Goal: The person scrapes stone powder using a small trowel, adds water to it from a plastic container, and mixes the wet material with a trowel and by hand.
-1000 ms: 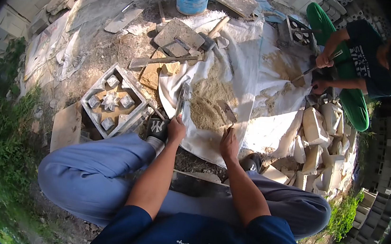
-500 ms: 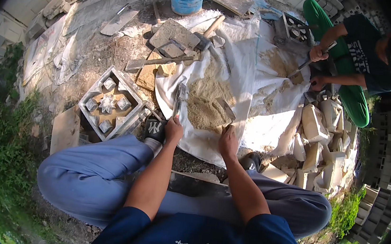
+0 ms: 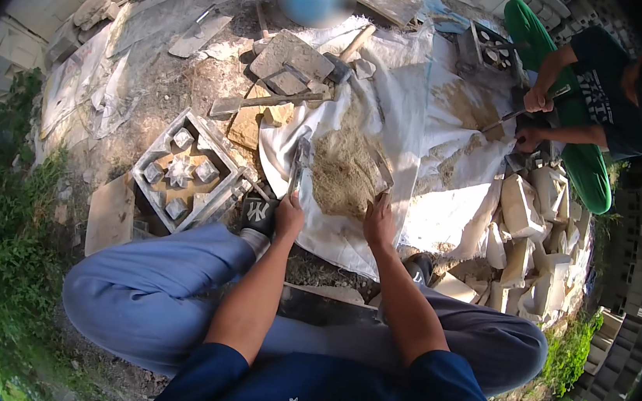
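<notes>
the person wearing the camera has two hands: one left hand and one right hand, with one left metal tool and one right metal tool. two shoes show. there are one blurred bucket, one hammer, one other person and two framed molds. the nearer mold contains one star-shaped piece and at least four faceted blocks. two yellowish blocks lie beyond. the pale chunks overlap too much for an exact count.
</notes>
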Available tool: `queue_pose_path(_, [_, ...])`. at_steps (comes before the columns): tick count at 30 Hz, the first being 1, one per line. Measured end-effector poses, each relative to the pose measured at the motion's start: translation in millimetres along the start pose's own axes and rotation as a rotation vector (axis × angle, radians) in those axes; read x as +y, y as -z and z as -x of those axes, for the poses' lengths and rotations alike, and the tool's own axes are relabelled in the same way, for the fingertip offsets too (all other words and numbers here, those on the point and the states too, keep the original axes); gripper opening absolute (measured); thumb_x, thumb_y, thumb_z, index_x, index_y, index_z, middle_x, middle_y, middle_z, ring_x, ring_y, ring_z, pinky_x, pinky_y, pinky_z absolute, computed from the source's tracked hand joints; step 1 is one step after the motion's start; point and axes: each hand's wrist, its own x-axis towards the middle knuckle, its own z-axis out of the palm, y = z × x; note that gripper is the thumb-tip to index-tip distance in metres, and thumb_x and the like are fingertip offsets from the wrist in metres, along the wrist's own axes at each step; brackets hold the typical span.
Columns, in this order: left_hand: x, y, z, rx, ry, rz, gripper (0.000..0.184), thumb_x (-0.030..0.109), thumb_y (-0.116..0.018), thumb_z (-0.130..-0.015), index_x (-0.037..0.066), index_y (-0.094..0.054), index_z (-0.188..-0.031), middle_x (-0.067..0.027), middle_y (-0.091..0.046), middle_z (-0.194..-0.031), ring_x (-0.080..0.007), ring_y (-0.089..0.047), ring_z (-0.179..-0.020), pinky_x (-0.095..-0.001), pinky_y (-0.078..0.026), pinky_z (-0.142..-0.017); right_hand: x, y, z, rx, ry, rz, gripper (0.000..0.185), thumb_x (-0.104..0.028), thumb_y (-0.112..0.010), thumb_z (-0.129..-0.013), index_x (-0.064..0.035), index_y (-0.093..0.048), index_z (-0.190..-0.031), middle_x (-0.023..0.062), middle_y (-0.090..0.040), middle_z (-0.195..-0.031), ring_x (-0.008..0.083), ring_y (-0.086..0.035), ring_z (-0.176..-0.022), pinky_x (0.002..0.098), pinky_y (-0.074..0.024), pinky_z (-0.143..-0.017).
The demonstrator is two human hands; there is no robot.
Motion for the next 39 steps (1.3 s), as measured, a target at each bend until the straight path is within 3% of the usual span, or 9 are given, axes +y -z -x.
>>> queue_pose_path(5, [-4.5, -2.1, 3.9, -0.005, -0.041, 0.027, 0.046, 0.037, -0.040, -0.106, -0.003, -0.064, -0.109, -0.0320, -0.067, -0.099, -0.0511, -0.063, -0.097, -0.0568, -0.049, -0.081, -8.6, 9.2, -15.4, -0.029, 0.001, -0.044, 0.027, -0.025, -0.057, -0.099, -0.0048, -0.047, -0.113, 0.0293, -0.067, -0.089, 0.0548, -0.062, -0.085, 0.0616, -0.0472, -0.071])
queue_pose_path(12, [-4.8, -3.2, 9.3, 0.024, -0.049, 0.022, 0.044, 0.036, -0.041, -0.106, -0.003, -0.062, -0.105, -0.0334, -0.066, -0.095, -0.0525, -0.062, -0.096, -0.0574, -0.049, -0.079, -3.9, -8.0, -20.3, -0.079, -0.037, 0.013, 0.027, -0.027, -0.053, -0.100, -0.0025, -0.046, -0.108, 0.0304, -0.067, -0.091, 0.0539, -0.061, -0.086, 0.0618, -0.0478, -0.072])
queue_pose_path(14, [-5.1, -2.6, 4.4, 0.034, -0.050, 0.023, 0.044, 0.036, -0.041, -0.106, -0.003, -0.062, -0.105, -0.0332, -0.066, -0.094, -0.0525, -0.062, -0.095, -0.0576, -0.049, -0.078, -7.6, -8.0, -9.2, 0.079, 0.162, -0.198, 0.024, -0.028, -0.051, -0.101, -0.0049, -0.047, -0.108, 0.0294, -0.067, -0.090, 0.0538, -0.061, -0.087, 0.0625, -0.0473, -0.072])
queue_pose_path(18, [-6.9, -4.2, 7.1, 0.026, -0.051, 0.031, 0.043, 0.036, -0.042, -0.106, -0.002, -0.061, -0.102, -0.0330, -0.066, -0.090, -0.0528, -0.063, -0.091, -0.0583, -0.049, -0.074, -6.5, -11.9, -4.8, -0.061, 0.062, -0.040, 0.021, -0.026, -0.052, -0.101, -0.0105, -0.046, -0.112, 0.0263, -0.067, -0.089, 0.0528, -0.062, -0.085, 0.0618, -0.0466, -0.069])
queue_pose_path(28, [-3.7, 0.1, 8.9, 0.020, -0.046, 0.036, 0.044, 0.036, -0.041, -0.106, -0.003, -0.061, -0.105, -0.0343, -0.066, -0.091, -0.0534, -0.062, -0.093, -0.0585, -0.048, -0.076, -19.5, -5.2, 22.0, -0.051, 0.205, -0.141, 0.024, -0.028, -0.051, -0.102, -0.0068, -0.044, -0.112, 0.0257, -0.067, -0.088, 0.0519, -0.062, -0.079, 0.0610, -0.0466, -0.067])
queue_pose_path(31, [-2.2, 0.9, 8.9, 0.025, -0.047, 0.071, 0.045, 0.037, -0.041, -0.106, -0.003, -0.060, -0.104, -0.0350, -0.066, -0.093, -0.0533, -0.062, -0.094, -0.0589, -0.048, -0.077, -17.8, -2.8, 22.7, -0.207, 0.114, 0.016, 0.026, -0.029, -0.050, -0.102, -0.0054, -0.043, -0.112, 0.0280, -0.067, -0.087, 0.0527, -0.062, -0.079, 0.0616, -0.0473, -0.068])
queue_pose_path(33, [-1.6, 2.6, 10.2, 0.010, -0.030, 0.062, 0.045, 0.037, -0.040, -0.106, -0.003, -0.060, -0.104, -0.0350, -0.066, -0.093, -0.0532, -0.062, -0.095, -0.0588, -0.048, -0.078, -15.6, -1.7, 34.5, -0.069, 0.261, -0.224, 0.028, -0.030, -0.048, -0.102, -0.0040, -0.042, -0.111, 0.0312, -0.066, -0.087, 0.0544, -0.061, -0.080, 0.0629, -0.0474, -0.071])
queue_pose_path(36, [-0.5, 4.6, 11.0, -0.001, -0.020, 0.054, 0.044, 0.037, -0.040, -0.106, -0.003, -0.060, -0.105, -0.0348, -0.066, -0.093, -0.0533, -0.062, -0.095, -0.0587, -0.048, -0.078, -16.2, -1.1, 45.1, -0.308, 0.024, 0.093, 0.028, -0.030, -0.046, -0.103, -0.0036, -0.041, -0.111, 0.0337, -0.065, -0.085, 0.0546, -0.061, -0.080, 0.0628, -0.0473, -0.071])
queue_pose_path(39, [-0.6, -0.3, 5.4, 0.012, -0.034, 0.068, 0.044, 0.037, -0.041, -0.106, -0.003, -0.060, -0.104, -0.0347, -0.066, -0.093, -0.0534, -0.062, -0.095, -0.0587, -0.048, -0.078, -18.2, -0.9, 55.5, -0.161, 0.151, -0.023, 0.027, -0.030, -0.046, -0.103, -0.0046, -0.040, -0.110, 0.0324, -0.065, -0.084, 0.0537, -0.062, -0.080, 0.0623, -0.0474, -0.070])
